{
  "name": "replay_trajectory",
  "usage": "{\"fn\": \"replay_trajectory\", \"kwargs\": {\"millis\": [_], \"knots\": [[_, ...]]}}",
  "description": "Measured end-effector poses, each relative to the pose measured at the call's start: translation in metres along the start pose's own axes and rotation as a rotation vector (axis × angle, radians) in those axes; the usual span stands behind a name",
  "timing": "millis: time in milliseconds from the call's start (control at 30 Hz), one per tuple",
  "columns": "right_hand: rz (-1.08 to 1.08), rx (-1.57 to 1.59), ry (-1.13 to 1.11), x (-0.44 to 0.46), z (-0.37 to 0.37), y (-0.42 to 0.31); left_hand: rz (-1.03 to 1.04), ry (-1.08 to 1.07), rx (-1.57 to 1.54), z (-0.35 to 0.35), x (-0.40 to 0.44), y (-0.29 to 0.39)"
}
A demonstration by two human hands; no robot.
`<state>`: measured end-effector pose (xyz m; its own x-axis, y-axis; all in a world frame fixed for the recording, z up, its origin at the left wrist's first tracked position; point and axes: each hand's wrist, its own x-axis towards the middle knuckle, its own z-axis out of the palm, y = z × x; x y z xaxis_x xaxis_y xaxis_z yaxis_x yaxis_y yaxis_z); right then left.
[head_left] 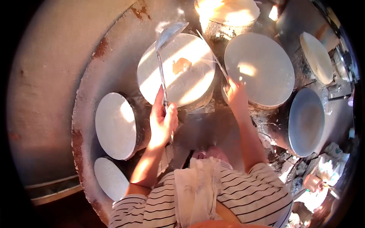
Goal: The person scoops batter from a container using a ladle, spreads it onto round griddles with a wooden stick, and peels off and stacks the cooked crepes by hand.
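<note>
My left hand (pixel 161 119) is closed around the handle of a metal ladle (pixel 170 35), whose bowl is raised over the far left part of a round pale griddle (pixel 152 72). A brownish patch (pixel 182 65) shows near the middle of that griddle's top. My right hand (pixel 236 95) is closed on the lower end of a long thin stick (pixel 213 55) that slants up and left between two griddles. A finer line near it may be a second stick; I cannot tell. Under and beside my right hand is the second round griddle (pixel 262 68), with a greyish top.
More round tops stand around me: two at left (pixel 116 125) (pixel 110 178), a bluish-grey one (pixel 307 121) at right, and others farther off (pixel 228 13) (pixel 316 57). Cluttered items and a small pinkish pot (pixel 313 183) lie at lower right.
</note>
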<state>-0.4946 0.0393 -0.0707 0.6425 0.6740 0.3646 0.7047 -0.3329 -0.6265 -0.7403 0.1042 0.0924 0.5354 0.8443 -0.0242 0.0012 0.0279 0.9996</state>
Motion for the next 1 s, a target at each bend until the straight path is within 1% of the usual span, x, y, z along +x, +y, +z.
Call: {"fn": "replay_trajectory", "kwargs": {"millis": [67,100,133,167,200,233,267,300,333,367,400,467,500,533,600,633,667,733,767,833,867,900,967,1000], "knots": [[0.040,0.104,-0.201,-0.005,-0.019,-0.037,-0.072,-0.031,-0.056,0.007,0.015,0.009],[-0.016,0.164,-0.087,-0.013,0.023,-0.024,-0.133,-0.018,-0.163,0.017,0.027,0.008],[0.018,0.454,-0.135,-0.005,0.019,-0.025,-0.179,0.007,-0.271,0.027,0.042,0.005],[0.045,0.750,-0.190,0.001,0.016,-0.028,-0.174,0.018,-0.304,0.031,0.048,0.011],[-0.003,0.532,-0.144,0.008,0.014,-0.029,-0.180,0.027,-0.323,0.032,0.053,0.019],[-0.060,0.189,-0.070,0.006,0.006,-0.025,-0.227,0.062,-0.335,0.025,0.056,0.028],[-0.037,0.026,-0.062,-0.007,-0.008,-0.020,-0.286,0.115,-0.373,0.016,0.056,0.040],[0.026,-0.048,-0.124,-0.026,-0.018,-0.023,-0.254,0.080,-0.408,0.002,0.054,0.036],[0.075,-0.054,-0.184,-0.036,-0.023,-0.025,-0.185,0.025,-0.444,-0.007,0.062,0.034],[-0.016,-0.072,-0.206,-0.050,-0.011,-0.029,-0.183,0.095,-0.451,-0.003,0.069,0.031],[-0.102,-0.021,-0.126,-0.051,0.005,-0.036,-0.256,0.111,-0.564,-0.003,0.071,0.029],[-0.175,0.051,-0.137,-0.019,0.007,-0.024,-0.366,0.121,-0.774,-0.005,0.085,0.030],[-0.199,-0.042,-0.078,0.004,0.002,-0.021,-0.445,0.079,-0.929,-0.014,0.086,0.033],[-0.103,-0.149,-0.024,0.018,0.012,-0.011,-0.510,0.040,-1.019,-0.025,0.084,0.034],[-0.183,-0.055,-0.043,0.010,0.005,-0.006,-0.653,-0.021,-1.215,-0.047,0.077,0.033],[-0.224,-0.025,-0.115,-0.003,-0.004,-0.020,-0.675,0.002,-1.230,-0.053,0.074,0.033],[-0.358,0.060,-0.018,-0.017,0.007,-0.017,-0.655,0.050,-1.231,-0.055,0.072,0.033],[-0.254,0.018,-0.275,-0.006,0.000,-0.018,-0.629,0.160,-1.226,-0.058,0.064,0.029],[-0.114,0.189,-0.327,0.012,0.008,-0.013,-0.651,0.163,-1.213,-0.059,0.063,0.028],[0.187,0.538,-0.355,0.047,0.025,-0.002,-0.732,0.120,-1.298,-0.060,0.059,0.023],[0.372,0.567,-0.456,0.055,0.016,-0.017,-0.765,0.093,-1.349,-0.059,0.058,0.021],[0.562,0.579,-0.549,0.063,0.006,-0.031,-0.747,0.134,-1.297,-0.056,0.060,0.019],[-0.108,0.102,-0.481,0.042,-0.007,-0.028,-0.783,0.128,-1.312,-0.054,0.066,0.013],[-0.212,0.043,-0.418,0.026,-0.013,-0.021,-0.805,0.128,-1.316,-0.055,0.067,0.008]]}}
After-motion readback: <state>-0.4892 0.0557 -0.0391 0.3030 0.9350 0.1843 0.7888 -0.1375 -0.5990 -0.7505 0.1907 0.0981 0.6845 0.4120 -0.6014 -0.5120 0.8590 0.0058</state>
